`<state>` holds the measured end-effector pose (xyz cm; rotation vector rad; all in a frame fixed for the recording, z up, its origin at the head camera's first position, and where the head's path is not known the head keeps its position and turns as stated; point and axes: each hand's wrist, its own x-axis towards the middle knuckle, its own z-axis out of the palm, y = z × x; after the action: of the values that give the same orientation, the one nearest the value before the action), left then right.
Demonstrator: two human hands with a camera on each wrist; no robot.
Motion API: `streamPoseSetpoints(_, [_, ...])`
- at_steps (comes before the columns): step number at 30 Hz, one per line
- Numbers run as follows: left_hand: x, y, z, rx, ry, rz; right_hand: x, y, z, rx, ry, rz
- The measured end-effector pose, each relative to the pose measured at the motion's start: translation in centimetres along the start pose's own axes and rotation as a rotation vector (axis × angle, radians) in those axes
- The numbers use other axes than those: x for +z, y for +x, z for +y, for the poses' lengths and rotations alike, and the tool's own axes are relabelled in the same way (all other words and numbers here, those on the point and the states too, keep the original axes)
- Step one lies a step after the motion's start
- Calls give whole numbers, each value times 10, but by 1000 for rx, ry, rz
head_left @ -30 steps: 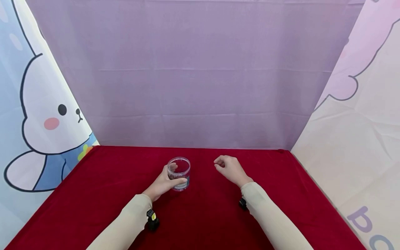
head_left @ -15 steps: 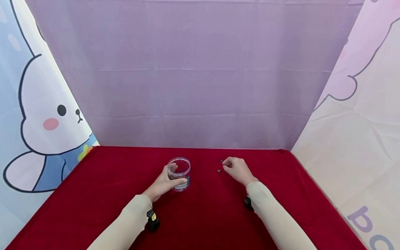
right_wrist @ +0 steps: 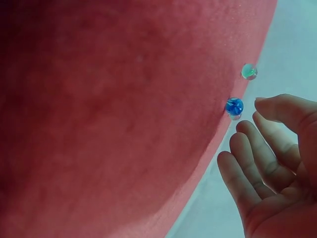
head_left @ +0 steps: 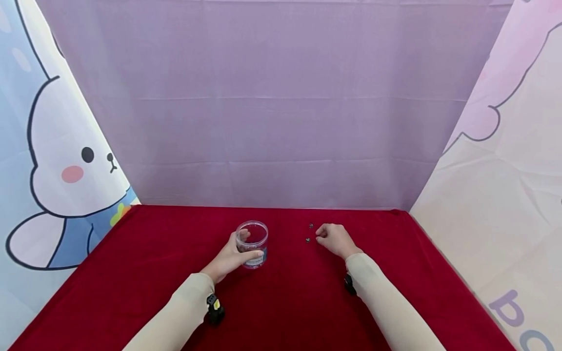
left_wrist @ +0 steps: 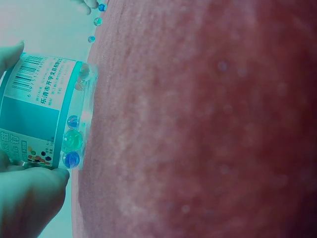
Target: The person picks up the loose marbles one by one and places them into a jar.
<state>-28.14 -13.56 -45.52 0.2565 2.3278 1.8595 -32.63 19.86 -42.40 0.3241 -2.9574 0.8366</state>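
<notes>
My left hand (head_left: pixel 230 256) grips a clear plastic jar (head_left: pixel 251 243), lidless and upright on the red cloth. In the left wrist view, the jar's label (left_wrist: pixel 37 84) faces the camera, and several glass marbles (left_wrist: pixel 73 141) lie at its bottom. Right of the jar, my right hand (head_left: pixel 337 240) hovers low with loosely bent fingers, holding nothing. Close to its fingertips is a blue marble (right_wrist: pixel 234 106), with another clear one partly hidden behind it. A green-tinted marble (right_wrist: pixel 249 72) sits slightly farther off. From the head, two marbles show, the nearer one (head_left: pixel 308 240) left of the fingers.
Red cloth (head_left: pixel 281 307) covers the table. A purple curtain (head_left: pixel 281 107) hangs along its back edge. Printed cartoon sheets stand at the left (head_left: pixel 70 146) and right (head_left: pixel 505 204) sides.
My right hand has shifted right and slightly nearer me, uncovering two marbles that it hid a second ago. My left hand and the jar have stayed in place.
</notes>
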Motion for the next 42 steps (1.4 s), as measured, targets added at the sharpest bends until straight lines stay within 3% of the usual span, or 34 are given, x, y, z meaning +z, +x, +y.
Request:
streamPoseSetpoints(23, [-1,-4,1,10,-9,1,7,-2,-2,0,-101,-34])
streamPoseSetpoints(42, [-1,-3,-2,-4,5,3,11,0,3,2,-66,-35])
